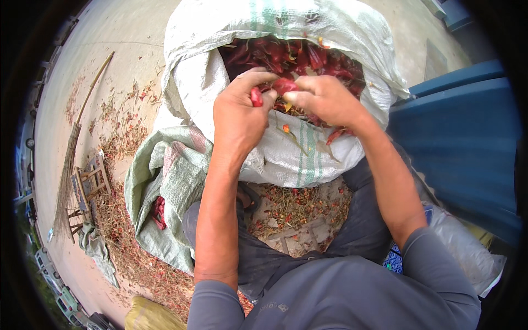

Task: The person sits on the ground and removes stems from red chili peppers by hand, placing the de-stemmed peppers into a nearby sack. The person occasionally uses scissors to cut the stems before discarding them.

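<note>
Dried red chili peppers (264, 53) fill the mouth of a white woven sack (198, 70) with green stripes in front of me. Over that mouth, my left hand (243, 105) is closed around a red chili pepper (256, 97) that sticks out between the fingers. My right hand (326, 97) pinches another red pepper (285, 86) between thumb and fingertips, close to the left fingers. The far fingers of both hands are partly hidden and slightly blurred. Bits of stem and a few loose peppers (338, 134) lie on the sack's near fold.
A green woven sack (181, 173) with some red peppers (158, 212) stands at my left. Beyond it are a twig broom (68, 173), a small wooden stool (93, 181) and scattered stems. Blue metal panels (458, 140) rise at right, above a plastic bag (458, 243). A yellow sack (152, 315) lies lower left.
</note>
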Demonstrator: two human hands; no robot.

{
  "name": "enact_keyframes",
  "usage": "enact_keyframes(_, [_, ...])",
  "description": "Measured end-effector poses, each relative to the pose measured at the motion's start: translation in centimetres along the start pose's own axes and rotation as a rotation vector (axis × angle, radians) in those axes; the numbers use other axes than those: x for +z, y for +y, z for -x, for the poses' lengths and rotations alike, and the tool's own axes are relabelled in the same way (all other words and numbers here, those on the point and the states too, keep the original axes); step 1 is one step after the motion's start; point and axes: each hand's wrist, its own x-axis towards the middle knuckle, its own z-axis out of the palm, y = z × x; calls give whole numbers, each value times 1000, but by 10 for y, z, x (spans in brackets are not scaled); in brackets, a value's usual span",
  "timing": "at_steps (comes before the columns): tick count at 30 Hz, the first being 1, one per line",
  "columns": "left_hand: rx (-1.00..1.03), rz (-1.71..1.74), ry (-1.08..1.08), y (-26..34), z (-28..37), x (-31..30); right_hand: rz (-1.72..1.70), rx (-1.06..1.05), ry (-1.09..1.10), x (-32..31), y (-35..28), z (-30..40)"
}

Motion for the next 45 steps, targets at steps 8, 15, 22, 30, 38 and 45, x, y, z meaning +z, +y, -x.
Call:
enact_keyframes(8, [-249, 130, -223, 20, 5, -3, -459, 102, -157, -1, -3, 7])
enact_keyframes(15, [-376, 377, -130, 12, 0, -6, -286, -186, 113, 11, 1, 10])
enact_keyframes(22, [-377, 337, -298, 15, -1, -17, 175, -526, 347, 12, -1, 12])
enact_keyframes(30, [-354, 114, -324, 31, 5, -8, 303, -569, 370, 11, 3, 7])
enact_keyframes(38, [-218, 458, -320, 29, 9, -15, -1026, -83, -4, 12, -28, 23])
enact_keyframes(45, [-25, 644, -308, 23, 11, -15, -1322, -175, -76, 23, -26, 23])
